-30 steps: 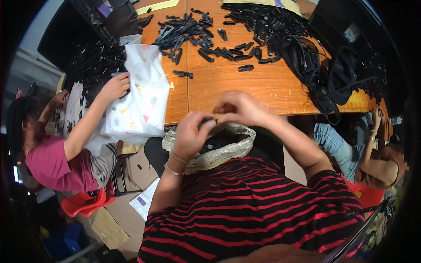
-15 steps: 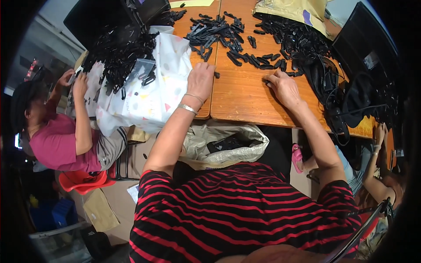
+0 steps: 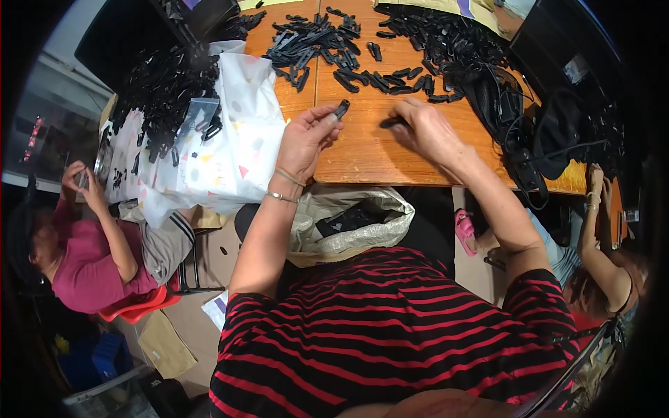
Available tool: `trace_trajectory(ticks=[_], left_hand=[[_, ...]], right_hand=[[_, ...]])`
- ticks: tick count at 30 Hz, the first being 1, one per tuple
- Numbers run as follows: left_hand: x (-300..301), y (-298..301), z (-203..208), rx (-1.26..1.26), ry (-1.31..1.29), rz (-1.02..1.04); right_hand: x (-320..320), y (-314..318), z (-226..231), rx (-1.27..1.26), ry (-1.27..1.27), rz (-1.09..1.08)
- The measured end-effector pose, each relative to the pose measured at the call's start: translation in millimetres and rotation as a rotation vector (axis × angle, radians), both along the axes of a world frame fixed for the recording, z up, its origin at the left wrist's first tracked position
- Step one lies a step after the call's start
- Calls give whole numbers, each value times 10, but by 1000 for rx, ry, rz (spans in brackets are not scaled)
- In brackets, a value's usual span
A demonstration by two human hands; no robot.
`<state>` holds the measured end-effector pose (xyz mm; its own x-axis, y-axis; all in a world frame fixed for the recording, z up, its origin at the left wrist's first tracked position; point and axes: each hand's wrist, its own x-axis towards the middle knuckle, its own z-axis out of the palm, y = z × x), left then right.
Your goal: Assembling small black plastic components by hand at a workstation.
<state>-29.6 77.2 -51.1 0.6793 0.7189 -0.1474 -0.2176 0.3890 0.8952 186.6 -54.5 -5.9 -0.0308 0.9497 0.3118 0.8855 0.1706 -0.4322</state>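
Between the thumb and fingertips of the left hand (image 3: 306, 138) sits a small black plastic part (image 3: 341, 109), pinched at its lower end and lifted just above the wooden counter (image 3: 362, 150). To its right, the right hand (image 3: 425, 129) lies low on the counter, its fingers curled narrowly around a second black piece (image 3: 391, 122) that pokes out to the left; both hands are close together near the counter's near edge. Thin bracelets (image 3: 282, 187) circle the left wrist.

Farther out, a loose pile of similar black parts (image 3: 327, 42) spreads across the far side of the counter, and a denser heap with black cables (image 3: 481, 76) runs along the far right. Left of the left hand, a white patterned bag (image 3: 230, 146) carries more black pieces. Below the counter edge, an open pale plastic sack (image 3: 348, 223) rests on the lap of the person in the red-and-black striped shirt (image 3: 390, 334). At far left a co-worker in a pink top (image 3: 90, 272) sits on a red stool (image 3: 132, 306); another person's arm (image 3: 599, 244) shows at far right.
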Motion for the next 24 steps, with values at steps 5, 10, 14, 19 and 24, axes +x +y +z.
trace_trajectory(ticks=[5,10,14,19,24], left_hand=[[80,-286,113,238,24,46],[61,-361,252,467,17,89],[33,-359,277,374,37,73],[-9,-365,286,348,11,30],[-30,-378,296,465,11,12]], right_hand=[[-368,107,96,230,186,-3],[-533,178,88,295,241,72],[-541,200,68,289,204,100],[-490,188,36,254,189,95],[-482,194,46,262,157,90]])
